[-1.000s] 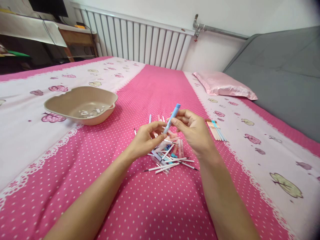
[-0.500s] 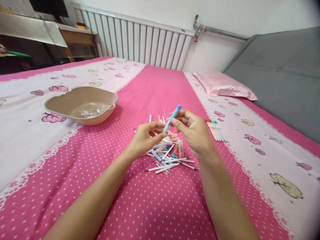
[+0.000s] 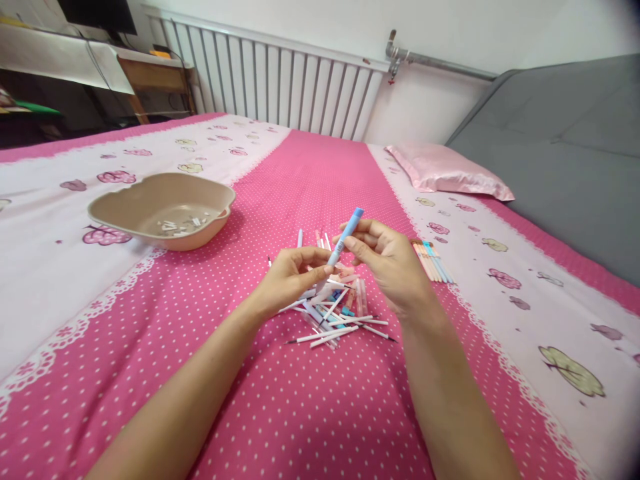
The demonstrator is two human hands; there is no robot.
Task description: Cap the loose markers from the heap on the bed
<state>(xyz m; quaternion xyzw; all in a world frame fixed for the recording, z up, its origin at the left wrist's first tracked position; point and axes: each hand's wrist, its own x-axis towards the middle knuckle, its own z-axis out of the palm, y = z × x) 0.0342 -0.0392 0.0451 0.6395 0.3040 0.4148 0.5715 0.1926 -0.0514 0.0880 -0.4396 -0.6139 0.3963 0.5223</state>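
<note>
My left hand (image 3: 295, 279) and right hand (image 3: 393, 260) pinch one blue pen (image 3: 351, 227); seemingly finished pens (image 3: 434, 263) lie at its three o'clock, loose parts (image 3: 350, 321) left at six.

Lighting's fairly bright & even, source out of view. Upper-R wall (image 3: 450, 30) is pale, almost washed out; area under the table (image 3: 55, 60) goes v. dark. Soft shadow on the bedspread (image 3: 300, 407) just R of the basin (image 3: 127, 203), another faint one low ctr. Pillow (image 3: 440, 170) has a mild satin sheen (no harsh glare, tho). Wide-angle stretch twd edges, R corners dark & smeary. Print on the blue pen (image 3: 345, 235) too small/soft to read.
</note>
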